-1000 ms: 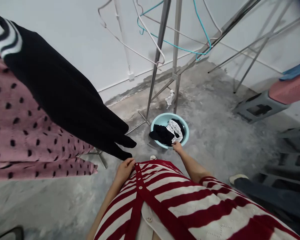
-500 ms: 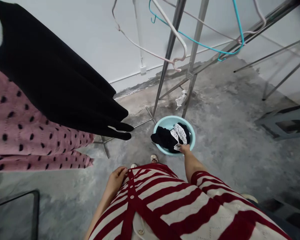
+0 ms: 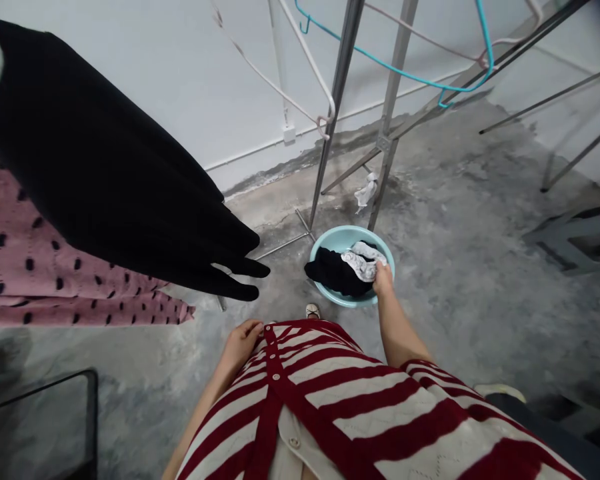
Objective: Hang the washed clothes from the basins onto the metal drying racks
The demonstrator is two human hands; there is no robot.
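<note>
A light-blue basin stands on the floor in front of my feet. Black clothing is heaped inside it, spilling slightly over the left rim. My right hand is at the basin's right side, closed on one end of a white cloth with grey patterning. That cloth curves over the black heap; its exact kind is unclear. By my waist, my left hand is closed at the front hem of the red-and-white striped cardigan that I wear. Its fingertips are partly hidden.
A black garment and a pink spotted one hang close on the left. White and blue hangers hang from a metal rack above the basin. A grey stool stands right.
My right hand has drawn the white patterned cloth toward the basin's right rim, bunching it over the black clothing. My left hand stays at the hem. The view has shifted slightly.
</note>
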